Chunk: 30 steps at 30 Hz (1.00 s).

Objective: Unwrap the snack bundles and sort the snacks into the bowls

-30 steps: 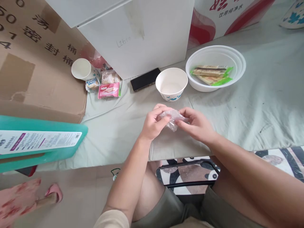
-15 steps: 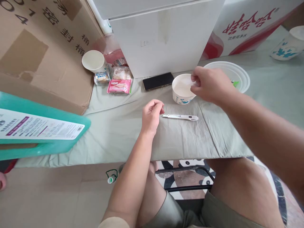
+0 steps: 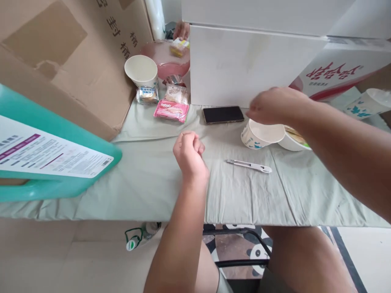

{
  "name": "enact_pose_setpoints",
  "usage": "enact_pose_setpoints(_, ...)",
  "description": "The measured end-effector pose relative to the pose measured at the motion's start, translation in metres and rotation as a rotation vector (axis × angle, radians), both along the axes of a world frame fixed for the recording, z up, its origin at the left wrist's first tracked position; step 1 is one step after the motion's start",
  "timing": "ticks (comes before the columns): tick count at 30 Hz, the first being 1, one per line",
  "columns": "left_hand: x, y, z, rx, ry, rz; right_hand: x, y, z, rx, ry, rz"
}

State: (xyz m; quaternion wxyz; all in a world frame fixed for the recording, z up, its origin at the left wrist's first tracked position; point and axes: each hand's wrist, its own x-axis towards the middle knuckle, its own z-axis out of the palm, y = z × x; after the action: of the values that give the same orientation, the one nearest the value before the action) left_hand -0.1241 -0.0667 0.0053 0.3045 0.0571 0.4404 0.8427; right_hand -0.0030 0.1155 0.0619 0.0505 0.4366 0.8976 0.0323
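My left hand is raised over the cloth with its fingers curled closed; whatever they may hold is hidden. Closed and slightly blurred, my right hand hovers above the far rim of a white paper bowl with blue leaf prints. I cannot make out anything in its fingers. Partly behind my right forearm is a white dish with something brownish and green in it. A white utility knife lies in front of the bowl, its blade end toward my left hand. Behind sits a black phone.
Wrapped snacks and another paper bowl stand at the back left by a cardboard box. A green jug takes the left edge. White boxes line the back. Another person's hand holds a yellow item.
The view has shifted, so the table things appear moved. My right hand has moved from the bowl's right rim to above its far side. Another person's hand has come into view.
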Motion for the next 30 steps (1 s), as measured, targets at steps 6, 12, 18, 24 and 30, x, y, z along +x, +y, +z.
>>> enact_pose_setpoints(6,-0.015,0.004,0.001,-0.023,-0.259,0.095,-0.108,-0.04,-0.016,-0.26,0.192,0.35)
enact_pose_setpoints(12,-0.022,0.005,-0.013,-0.097,-0.125,0.032,-0.167,-0.056,-0.069,-0.432,0.349,0.258)
enact_pose_setpoints(18,-0.027,0.003,-0.02,-0.106,0.016,0.034,-0.132,-0.081,-0.079,-0.346,0.291,0.318)
enact_pose_setpoints(24,-0.019,0.002,-0.004,-0.059,-0.003,0.155,-0.077,-0.102,-0.069,-0.347,0.361,0.294)
enact_pose_setpoints(30,-0.015,-0.001,0.001,-0.068,0.264,0.274,0.044,-0.133,-0.063,-0.514,0.863,-0.037)
